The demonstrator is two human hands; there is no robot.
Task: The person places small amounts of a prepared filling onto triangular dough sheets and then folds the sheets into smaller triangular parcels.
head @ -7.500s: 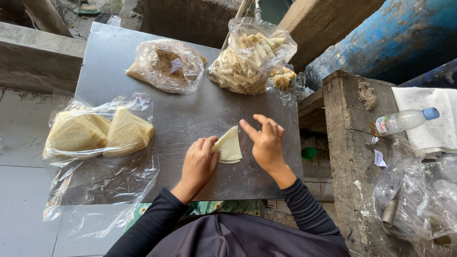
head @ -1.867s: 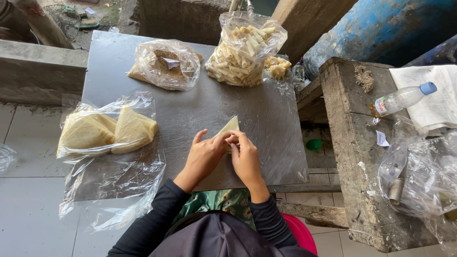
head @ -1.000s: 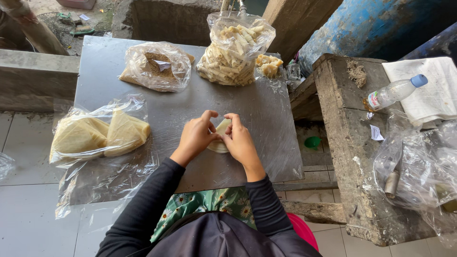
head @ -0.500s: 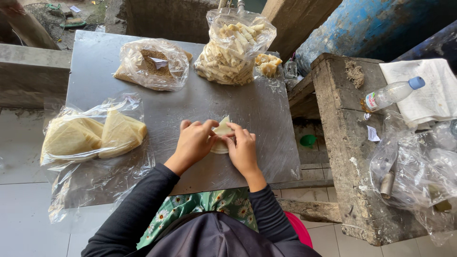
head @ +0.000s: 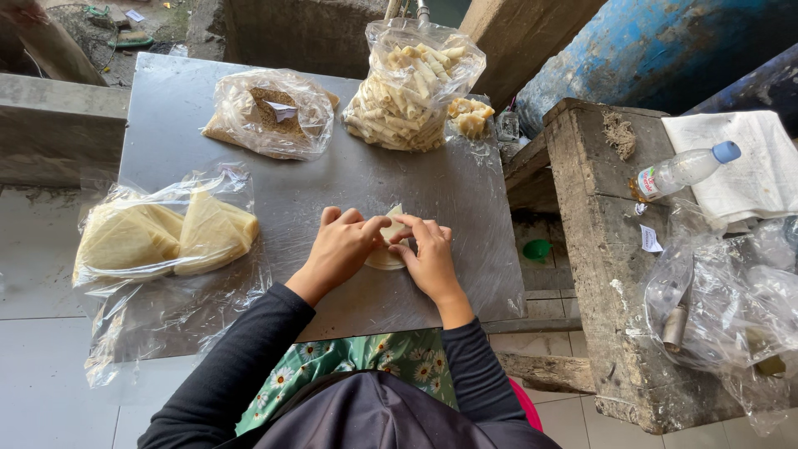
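while both hands press together, left grip [head: 342,246] and right grip [head: 426,254] pinch the pastry sheet [head: 385,258].

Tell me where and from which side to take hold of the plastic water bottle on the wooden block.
Grip the water bottle around its clear middle, coming from above. It lies on its side on the wooden block, blue cap toward the white cloth, so its round flank is exposed and open to a hand.

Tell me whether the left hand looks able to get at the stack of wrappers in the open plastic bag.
Probably yes. The left hand rests on the wrapper being folded, and the stack of wrappers lies just to its left on the metal table, with only bare tabletop between them.
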